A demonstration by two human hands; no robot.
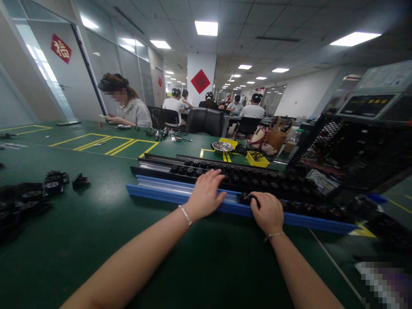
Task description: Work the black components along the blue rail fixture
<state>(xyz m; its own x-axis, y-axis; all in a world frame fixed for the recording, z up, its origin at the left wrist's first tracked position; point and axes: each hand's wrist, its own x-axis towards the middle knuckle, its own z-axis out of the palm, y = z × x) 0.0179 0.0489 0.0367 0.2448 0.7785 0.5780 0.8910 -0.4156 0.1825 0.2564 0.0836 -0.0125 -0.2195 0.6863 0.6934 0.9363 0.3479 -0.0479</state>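
Note:
A long blue channel (161, 192) lies across the green table in front of me, with a row of small black parts (309, 209) in its right half. My left hand (207, 193) is over the middle of this channel, its fingers stretched out toward the black rails behind and nothing held in them. Lower and to the right, my right hand (268, 210) bends its fingers over the row, against the leftmost black part (245, 198). Its fingertips are partly hidden. Just behind the blue channel run black rails (154, 167) filled with similar black parts.
Loose black parts (27, 195) are heaped at the left, with a single one (80, 181) beside them. Beyond the rails stand a metal bowl (222, 147) and a yellow tray (257, 159). A dark open-sided machine (350, 150) rises at the right. A person (128, 103) sits across the table.

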